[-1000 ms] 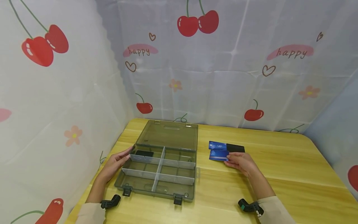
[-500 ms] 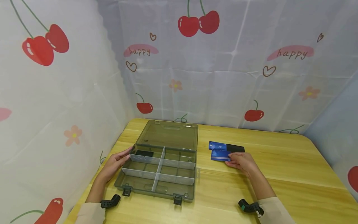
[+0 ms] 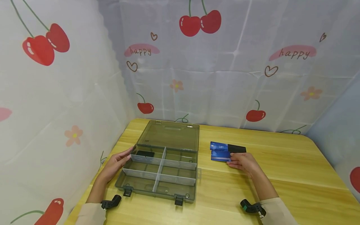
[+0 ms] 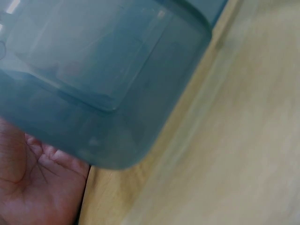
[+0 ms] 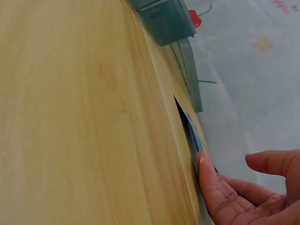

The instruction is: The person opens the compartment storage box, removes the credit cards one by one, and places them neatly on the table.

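My right hand pinches a blue card by its right end, low over the table. In the right wrist view this card shows edge-on at the fingertips. Just behind it lies another blue card marked VIP, and right of that a flat black piece. My left hand rests with extended fingers against the left side of a grey see-through divided box; the left wrist view shows the palm by the box corner, most fingers hidden behind it.
The box's lid is folded back toward the curtain. A flat black piece lies in its back left compartment. Two black latches hang off the front. Everything stands on a wooden table.
The card in my right hand shifted slightly right, then slightly back left over the VIP card's front edge. My left hand and the box stay put.
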The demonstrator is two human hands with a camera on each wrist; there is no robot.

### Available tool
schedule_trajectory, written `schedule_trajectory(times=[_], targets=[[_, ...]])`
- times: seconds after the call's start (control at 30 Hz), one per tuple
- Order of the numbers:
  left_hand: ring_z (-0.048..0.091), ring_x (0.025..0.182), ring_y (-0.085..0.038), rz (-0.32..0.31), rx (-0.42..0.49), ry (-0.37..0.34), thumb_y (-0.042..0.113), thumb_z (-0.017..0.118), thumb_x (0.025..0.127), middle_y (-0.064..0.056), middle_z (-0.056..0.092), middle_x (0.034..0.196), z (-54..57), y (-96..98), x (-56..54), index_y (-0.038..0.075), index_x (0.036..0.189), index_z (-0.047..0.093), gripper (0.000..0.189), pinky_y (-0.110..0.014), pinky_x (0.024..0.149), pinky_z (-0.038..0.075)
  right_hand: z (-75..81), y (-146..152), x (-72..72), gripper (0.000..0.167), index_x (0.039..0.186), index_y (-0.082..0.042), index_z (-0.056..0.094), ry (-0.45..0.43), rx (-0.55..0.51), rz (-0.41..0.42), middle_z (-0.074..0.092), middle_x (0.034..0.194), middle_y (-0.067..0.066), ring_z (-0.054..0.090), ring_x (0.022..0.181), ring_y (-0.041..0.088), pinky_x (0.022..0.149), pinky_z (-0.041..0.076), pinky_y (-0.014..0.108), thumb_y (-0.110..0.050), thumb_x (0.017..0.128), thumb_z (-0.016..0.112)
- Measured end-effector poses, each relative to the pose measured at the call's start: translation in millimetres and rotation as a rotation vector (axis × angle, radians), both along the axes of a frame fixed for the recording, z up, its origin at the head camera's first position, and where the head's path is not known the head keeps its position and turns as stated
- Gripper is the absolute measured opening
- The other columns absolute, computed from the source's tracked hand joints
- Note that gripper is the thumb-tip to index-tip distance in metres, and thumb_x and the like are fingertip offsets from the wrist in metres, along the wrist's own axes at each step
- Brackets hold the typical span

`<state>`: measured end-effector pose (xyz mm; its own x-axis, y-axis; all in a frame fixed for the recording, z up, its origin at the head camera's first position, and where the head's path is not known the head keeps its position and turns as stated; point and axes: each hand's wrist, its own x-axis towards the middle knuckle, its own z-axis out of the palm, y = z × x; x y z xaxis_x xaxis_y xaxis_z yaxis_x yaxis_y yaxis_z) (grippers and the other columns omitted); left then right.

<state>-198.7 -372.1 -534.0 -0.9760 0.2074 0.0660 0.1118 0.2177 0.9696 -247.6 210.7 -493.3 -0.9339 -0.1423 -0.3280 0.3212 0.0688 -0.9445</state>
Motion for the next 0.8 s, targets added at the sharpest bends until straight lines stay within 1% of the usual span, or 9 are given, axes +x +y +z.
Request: schedule_trajectory(times=[0.2,0.3,0.33,0.4,0.47,0.53,0.57,0.67,0.8], targets=[[0.017,0.152,-0.026,-0.010,0.010,0.002,0.026,0.054,0.107,-0.006,0.030,0.164,-0.2,-0.5,-0.5,0.013,0.157,0.040,0.053,-0.011,0.103,0.036,-2.0,1.3,-0.8,0.048,0.139,0.023,0.044,0.001,-0.012,0.008,0.071,0.099,0.016,0.075,0.087,0.021,0.080,0.059,0.033,-0.012,0.107,0.053],[0.023,0.149,-0.013,-0.005,-0.002,0.004,0.026,0.054,0.108,-0.005,0.031,0.164,0.4,-0.5,-0.5,0.014,0.157,0.041,0.053,-0.011,0.103,0.036,-2.8,1.8,-2.1,0.046,0.138,0.022,0.046,0.000,-0.013,0.010,0.071,0.101,0.016,0.075,0.088,0.019,0.081,0.059,0.032,-0.011,0.107,0.051],[0.033,0.145,-0.012,-0.003,-0.007,0.005,0.027,0.054,0.108,-0.005,0.032,0.164,0.6,-0.4,-0.4,0.015,0.157,0.041,0.053,-0.011,0.102,0.037,-3.0,1.8,-2.5,0.046,0.138,0.021,0.046,-0.001,-0.012,0.012,0.071,0.101,0.015,0.075,0.088,0.019,0.081,0.059,0.032,-0.011,0.107,0.051],[0.035,0.141,-0.007,0.004,-0.017,0.007,0.028,0.054,0.107,-0.005,0.032,0.164,1.0,-0.3,-0.3,0.016,0.157,0.041,0.052,-0.012,0.101,0.038,-2.9,1.8,-3.0,0.046,0.138,0.022,0.046,0.001,-0.010,0.022,0.072,0.101,0.015,0.075,0.088,0.019,0.081,0.059,0.032,-0.012,0.107,0.050],[0.035,0.142,-0.009,0.004,-0.018,0.007,0.028,0.054,0.107,-0.004,0.033,0.164,1.3,-0.2,-0.7,0.017,0.157,0.041,0.052,-0.012,0.101,0.038,-2.6,1.4,-3.5,0.045,0.137,0.021,0.048,-0.001,-0.008,0.018,0.072,0.099,0.015,0.075,0.087,0.019,0.081,0.059,0.032,-0.012,0.107,0.051],[0.032,0.146,-0.018,0.002,-0.009,0.010,0.028,0.054,0.107,-0.005,0.032,0.164,1.2,-0.2,-1.1,0.015,0.157,0.041,0.053,-0.011,0.101,0.038,-2.2,1.2,-3.6,0.045,0.137,0.021,0.048,0.001,-0.005,0.021,0.072,0.098,0.014,0.075,0.086,0.020,0.080,0.059,0.032,-0.013,0.107,0.051],[0.022,0.150,-0.019,0.001,-0.004,0.009,0.028,0.054,0.107,-0.005,0.032,0.164,1.0,-0.3,-1.4,0.015,0.157,0.041,0.053,-0.011,0.103,0.036,-2.1,1.0,-3.6,0.045,0.136,0.021,0.049,0.001,-0.003,0.020,0.073,0.098,0.014,0.075,0.086,0.020,0.080,0.059,0.032,-0.013,0.107,0.051],[0.017,0.152,-0.028,-0.003,0.007,0.014,0.026,0.054,0.107,-0.006,0.031,0.164,0.2,-0.4,-1.7,0.013,0.157,0.040,0.053,-0.011,0.104,0.035,-2.4,1.1,-3.4,0.045,0.136,0.021,0.050,0.004,0.008,0.025,0.073,0.098,0.013,0.075,0.087,0.020,0.080,0.059,0.032,-0.014,0.107,0.051],[0.017,0.152,-0.029,-0.003,0.009,0.020,0.025,0.055,0.107,-0.006,0.032,0.164,-0.7,-0.6,-1.0,0.012,0.157,0.041,0.053,-0.011,0.104,0.035,-3.7,1.2,-3.2,0.045,0.134,0.022,0.050,-0.001,0.008,0.020,0.073,0.096,0.012,0.075,0.086,0.019,0.080,0.059,0.031,-0.014,0.107,0.052]])
